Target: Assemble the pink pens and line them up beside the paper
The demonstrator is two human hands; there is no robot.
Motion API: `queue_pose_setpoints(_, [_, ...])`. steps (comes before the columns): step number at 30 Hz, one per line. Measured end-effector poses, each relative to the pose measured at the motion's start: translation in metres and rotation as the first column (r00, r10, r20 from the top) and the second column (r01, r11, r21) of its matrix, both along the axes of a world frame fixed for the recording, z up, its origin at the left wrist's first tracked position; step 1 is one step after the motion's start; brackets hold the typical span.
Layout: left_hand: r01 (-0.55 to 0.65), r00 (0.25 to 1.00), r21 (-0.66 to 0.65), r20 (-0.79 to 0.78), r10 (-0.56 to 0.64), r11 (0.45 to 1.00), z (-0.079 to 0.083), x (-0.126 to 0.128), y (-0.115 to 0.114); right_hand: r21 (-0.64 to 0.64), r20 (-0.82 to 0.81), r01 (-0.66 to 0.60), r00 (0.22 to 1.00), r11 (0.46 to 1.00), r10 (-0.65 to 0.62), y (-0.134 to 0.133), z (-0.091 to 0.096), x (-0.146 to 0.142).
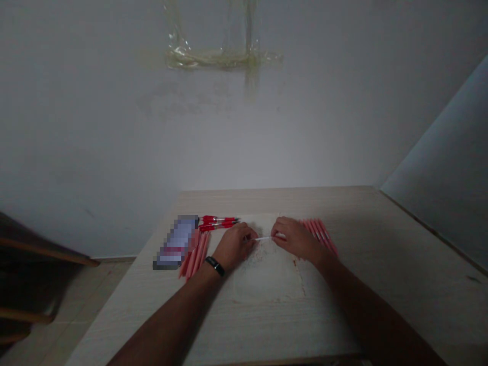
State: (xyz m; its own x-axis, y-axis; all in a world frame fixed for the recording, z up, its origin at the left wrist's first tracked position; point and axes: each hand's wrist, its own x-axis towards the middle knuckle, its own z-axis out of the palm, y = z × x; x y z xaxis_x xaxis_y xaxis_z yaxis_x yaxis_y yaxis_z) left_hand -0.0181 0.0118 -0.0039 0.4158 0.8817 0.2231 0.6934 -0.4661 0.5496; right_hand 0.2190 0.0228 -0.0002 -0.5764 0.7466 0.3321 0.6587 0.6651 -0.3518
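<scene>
Over a pale wooden table [343,213], the left hand [234,246] and right hand [297,239] pinch a thin white plastic tube [263,238] at both ends, keeping it level, with slim pink plastic pen barrels [321,235] and red pens [219,221] laid close by within easy reach.

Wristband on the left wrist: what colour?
The wristband is black, best seen in the head view.
</scene>
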Motion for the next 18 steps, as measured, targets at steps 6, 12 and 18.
queue_pose_setpoints(6, [-0.004, 1.0, 0.016, -0.004, 0.004, 1.0, -0.003, -0.001, 0.0, 0.015, 0.032, 0.006, 0.999, 1.0, -0.007, 0.003, 0.003, 0.006])
queue_pose_setpoints(12, [-0.069, 0.998, 0.03, 0.01, 0.069, 0.997, -0.003, -0.002, 0.001, -0.004, 0.043, 0.041, 0.998, 0.999, -0.041, 0.009, 0.002, 0.017])
queue_pose_setpoints(18, [-0.068, 0.998, 0.005, -0.001, 0.068, 0.998, -0.005, -0.003, 0.002, -0.033, 0.122, 0.042, 0.992, 0.999, -0.037, 0.005, -0.006, 0.009])
